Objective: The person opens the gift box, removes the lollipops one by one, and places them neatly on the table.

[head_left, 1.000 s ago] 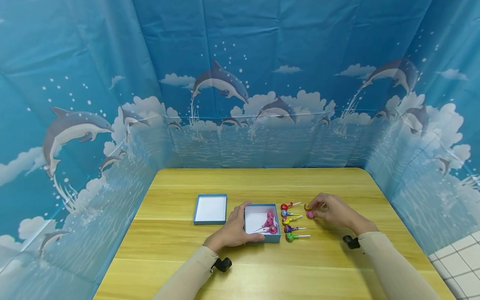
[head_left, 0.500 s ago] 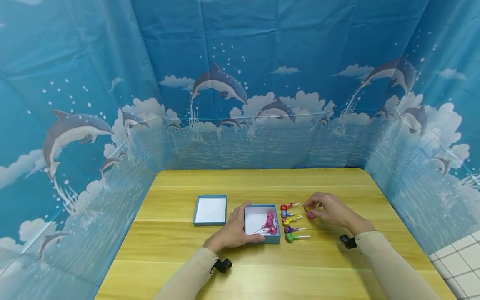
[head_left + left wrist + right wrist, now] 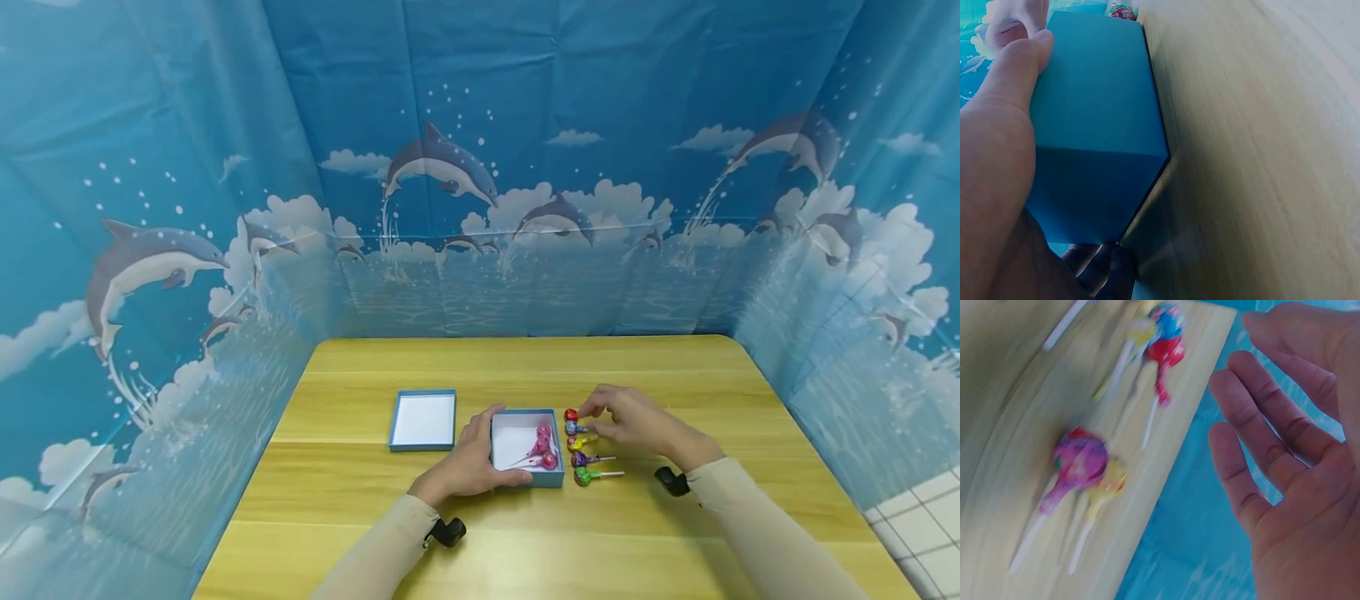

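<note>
My left hand point(image 3: 476, 458) grips a small blue box point(image 3: 510, 435), thumb along the near side and fingers at the far side; its blue outer walls fill much of the left wrist view. Several pink lollipops point(image 3: 549, 459) lie inside at the right. My right hand point(image 3: 637, 423), holding nothing, hovers by the top of a column of lollipops: red point(image 3: 572, 414), blue point(image 3: 572, 427), yellow point(image 3: 576, 443), purple point(image 3: 579, 459) and green point(image 3: 585, 476). The right wrist view shows its fingers loosely bent, beside a pink lollipop point(image 3: 1082, 456) and another yellow one point(image 3: 1113, 478), mostly hidden in the head view.
A blue-rimmed box lid point(image 3: 423, 419), white inside, lies to the left of the box. The wooden table point(image 3: 480, 542) meets a blue dolphin-print curtain point(image 3: 480, 292) along its far edge and sides.
My right hand has moved left, away from the pink and yellow pair, to the top of the lollipop column. The left hand stays on the box.
</note>
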Demonstrator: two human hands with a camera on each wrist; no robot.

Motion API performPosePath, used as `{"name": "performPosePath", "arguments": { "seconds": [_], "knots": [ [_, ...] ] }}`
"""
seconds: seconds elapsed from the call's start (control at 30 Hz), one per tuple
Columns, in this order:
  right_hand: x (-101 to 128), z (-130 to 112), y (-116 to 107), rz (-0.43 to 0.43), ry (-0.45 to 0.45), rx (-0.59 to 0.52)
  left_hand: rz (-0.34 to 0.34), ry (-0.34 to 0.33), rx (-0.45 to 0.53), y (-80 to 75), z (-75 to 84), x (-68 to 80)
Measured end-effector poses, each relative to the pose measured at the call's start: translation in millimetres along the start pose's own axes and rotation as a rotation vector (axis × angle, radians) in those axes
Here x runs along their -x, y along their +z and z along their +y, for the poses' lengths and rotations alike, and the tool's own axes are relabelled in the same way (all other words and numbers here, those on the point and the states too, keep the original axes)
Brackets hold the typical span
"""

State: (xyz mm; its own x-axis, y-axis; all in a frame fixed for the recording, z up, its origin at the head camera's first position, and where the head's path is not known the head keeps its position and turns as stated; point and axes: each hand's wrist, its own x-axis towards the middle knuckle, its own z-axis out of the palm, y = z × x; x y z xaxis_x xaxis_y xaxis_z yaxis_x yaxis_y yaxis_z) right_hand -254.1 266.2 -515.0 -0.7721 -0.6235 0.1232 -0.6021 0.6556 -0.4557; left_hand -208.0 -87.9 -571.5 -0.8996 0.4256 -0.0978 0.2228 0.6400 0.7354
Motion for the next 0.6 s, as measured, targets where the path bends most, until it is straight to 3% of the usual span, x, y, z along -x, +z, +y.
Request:
{"name": "performPosePath", "arguments": {
  "seconds": [0.6],
  "knots": [
    [-32, -40, 7, -0.119, -0.154, 0.029, -0.003, 0.006, 0.001, 0.2, 1.8, 0.6]
  ]
}}
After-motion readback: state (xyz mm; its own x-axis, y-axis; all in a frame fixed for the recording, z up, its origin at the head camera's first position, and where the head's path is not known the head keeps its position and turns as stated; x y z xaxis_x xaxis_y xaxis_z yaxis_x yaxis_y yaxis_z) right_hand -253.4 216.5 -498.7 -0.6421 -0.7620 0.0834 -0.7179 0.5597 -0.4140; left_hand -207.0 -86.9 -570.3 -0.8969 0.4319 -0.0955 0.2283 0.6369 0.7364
